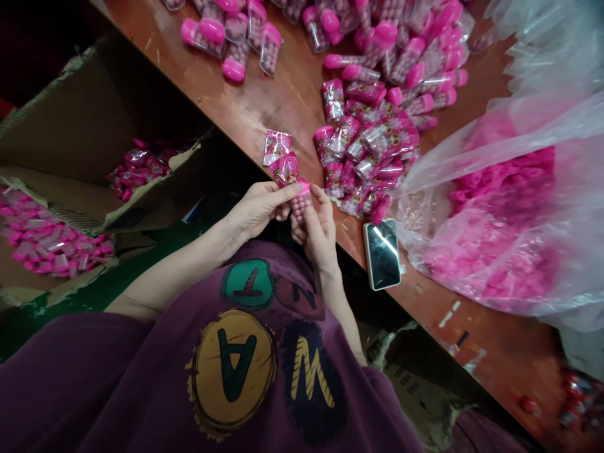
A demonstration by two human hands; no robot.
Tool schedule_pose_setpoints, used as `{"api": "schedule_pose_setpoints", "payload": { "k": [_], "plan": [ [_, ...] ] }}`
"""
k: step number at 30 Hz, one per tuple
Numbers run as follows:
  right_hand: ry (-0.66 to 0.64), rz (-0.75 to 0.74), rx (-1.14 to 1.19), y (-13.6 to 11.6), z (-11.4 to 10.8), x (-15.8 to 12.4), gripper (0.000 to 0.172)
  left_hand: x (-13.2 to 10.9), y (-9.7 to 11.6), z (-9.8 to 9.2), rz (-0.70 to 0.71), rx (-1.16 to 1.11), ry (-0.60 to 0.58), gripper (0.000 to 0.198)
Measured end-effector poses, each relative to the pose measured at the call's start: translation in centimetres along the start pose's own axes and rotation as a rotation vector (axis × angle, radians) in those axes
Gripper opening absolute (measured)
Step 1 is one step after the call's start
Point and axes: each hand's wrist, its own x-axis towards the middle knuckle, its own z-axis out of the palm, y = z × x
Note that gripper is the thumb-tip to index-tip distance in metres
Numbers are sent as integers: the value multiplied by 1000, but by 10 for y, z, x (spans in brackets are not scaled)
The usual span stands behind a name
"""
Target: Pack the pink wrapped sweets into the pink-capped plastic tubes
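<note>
The candy bottle (301,202) is at the near worktop (283,100) edge, its long axis near to far, pink cap far. Fingers of the left hand (262,206) and right hand (319,231) close on it. Its label is unreadable; the shirt (141,390) shows W, A, T.

Shirt (117,377): purple, printed with round badges, one letter each.
Yellow badge (234,368), 6 o'clock in view: dark green "A".
Dark badge (311,377), 3 o'clock of the yellow one: yellow "W".
Green badge (248,284), 12 o'clock of the yellow one: "T", upside down.
Reddish badge (299,296): "N" or "Z", creased.
Wrappers (363,151): print too small to read.
</note>
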Motion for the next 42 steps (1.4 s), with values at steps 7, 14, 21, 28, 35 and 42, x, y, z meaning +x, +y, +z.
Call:
{"api": "schedule_pose_setpoints", "payload": {
  "k": [7,14,21,28,35,42],
  "plan": [
    [123,-264,-271,15,6,6,61,2,0,-2,-26,21,30,38],
    [-64,54,140,-6,9,1,56,2,2,-6,-14,7,-48,33],
    [66,-105,29,4,10,3,60,-1,1,-8,-51,90,-86,34],
    [35,-216,-188,14,3,1,57,3,5,-8,-41,8,-36,38],
    [-3,-48,13,-4,14,-6,60,3,7,-1,13,23,9,37],
    [-1,-159,-188,6,19,-1,67,0,18,2,13,131,28,32]
  ]
}}
